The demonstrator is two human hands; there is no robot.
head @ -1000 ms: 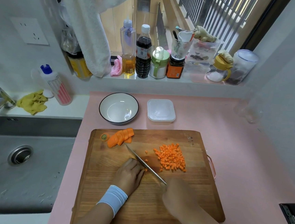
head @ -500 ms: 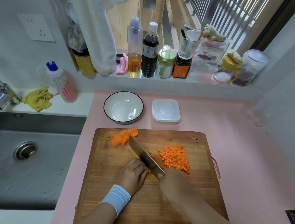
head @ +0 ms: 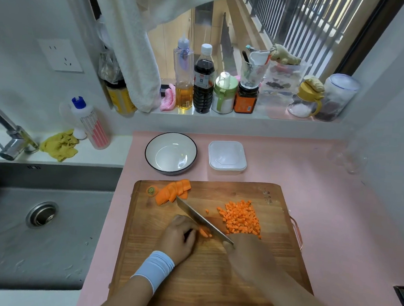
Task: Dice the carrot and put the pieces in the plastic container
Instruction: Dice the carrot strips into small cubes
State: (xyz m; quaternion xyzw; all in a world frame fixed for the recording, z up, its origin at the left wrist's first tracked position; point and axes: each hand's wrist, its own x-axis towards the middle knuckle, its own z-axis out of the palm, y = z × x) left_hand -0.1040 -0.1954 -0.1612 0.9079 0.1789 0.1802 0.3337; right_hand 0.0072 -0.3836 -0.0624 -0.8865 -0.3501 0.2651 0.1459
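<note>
left hand (head: pixel 180 238): fingers curled down, holding a small bunch of carrot sticks (head: pixel 205 232) on the board, knuckles next to the blade; pale blue wristband (head: pixel 154 269) on the wrist
right hand (head: pixel 248 257): wrapped round the knife handle, which the hand hides
knife (head: pixel 200 219): blade slants from the right hand up-left across the board, edge down on the carrot sticks just beside the left fingertips
diced carrot (head: pixel 240 219): loose pile on the board, right of the blade, a few stray cubes near it
carrot slices (head: pixel 173 191): uncut, overlapping stack at the board's far-left corner, knife tip close to it; the cut-off top end (head: pixel 152 190) lies just left of it
cutting board (head: pixel 209 280): wood, on the pink surface (head: pixel 337 213)
plastic container (head: pixel 227 157): behind the board, lid on, no carrot seen in it
bowl (head: pixel 162 144): white, dark rim, left of the container
sink (head: pixel 43 224): left of the surface
</note>
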